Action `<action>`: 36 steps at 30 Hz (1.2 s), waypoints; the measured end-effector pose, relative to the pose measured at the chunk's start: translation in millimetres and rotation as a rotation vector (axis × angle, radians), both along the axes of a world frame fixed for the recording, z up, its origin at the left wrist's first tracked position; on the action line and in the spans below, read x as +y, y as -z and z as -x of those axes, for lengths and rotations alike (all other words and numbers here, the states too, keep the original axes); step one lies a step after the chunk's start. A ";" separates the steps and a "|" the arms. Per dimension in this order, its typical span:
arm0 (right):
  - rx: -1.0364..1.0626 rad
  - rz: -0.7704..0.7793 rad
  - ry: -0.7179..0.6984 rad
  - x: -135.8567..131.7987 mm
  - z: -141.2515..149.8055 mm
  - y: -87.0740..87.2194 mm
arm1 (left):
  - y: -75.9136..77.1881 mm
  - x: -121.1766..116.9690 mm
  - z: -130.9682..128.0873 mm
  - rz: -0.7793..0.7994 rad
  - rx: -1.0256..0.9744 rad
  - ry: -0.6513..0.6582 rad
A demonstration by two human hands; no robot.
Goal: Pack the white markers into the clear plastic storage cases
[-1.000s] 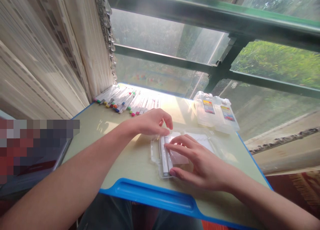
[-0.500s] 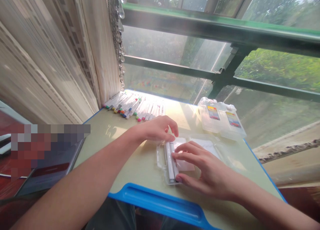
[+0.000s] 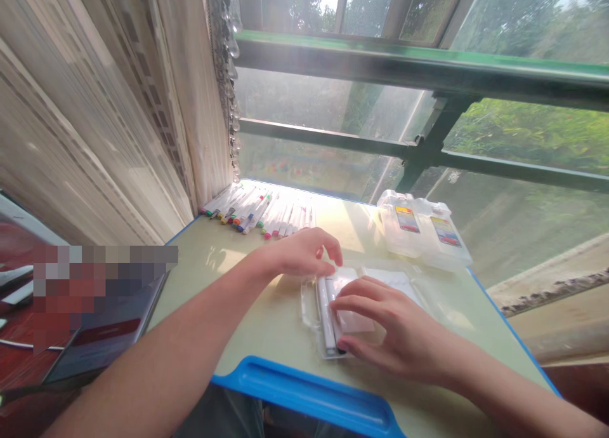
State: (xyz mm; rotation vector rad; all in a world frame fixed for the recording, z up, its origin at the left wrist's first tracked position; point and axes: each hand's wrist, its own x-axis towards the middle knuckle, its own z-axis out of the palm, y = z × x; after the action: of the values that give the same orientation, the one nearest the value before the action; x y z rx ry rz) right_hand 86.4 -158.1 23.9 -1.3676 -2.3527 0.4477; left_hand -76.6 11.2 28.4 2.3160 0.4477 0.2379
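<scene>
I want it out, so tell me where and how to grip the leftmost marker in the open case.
Best pinched mid-barrel, I'd say, from above: the leftmost marker lies flat and lengthwise in the open case, its slim top exposed, with the left hand crowding its far end.

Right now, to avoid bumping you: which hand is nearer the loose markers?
Left. The left hand is just this side of the loose markers; the right hand is farther off, over the open case.
</scene>
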 end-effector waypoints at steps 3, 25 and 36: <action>0.021 -0.023 0.005 -0.3 -0.6 4.3 | -0.2 0.2 -0.4 -0.005 0.001 0.001; 0.099 -0.032 0.097 -2.5 -1.3 -2.5 | -3.7 0.0 -4.2 -0.053 -0.181 -0.236; 0.223 -0.217 0.223 13.8 -18.5 5.0 | -14.8 25.5 3.0 -0.027 -0.612 -0.673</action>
State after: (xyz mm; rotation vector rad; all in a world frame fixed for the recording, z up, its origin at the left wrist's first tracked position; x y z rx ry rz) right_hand 104.9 -144.3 19.0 -1.3792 -1.9790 0.2567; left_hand -79.6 36.7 43.3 1.9032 0.8794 1.2337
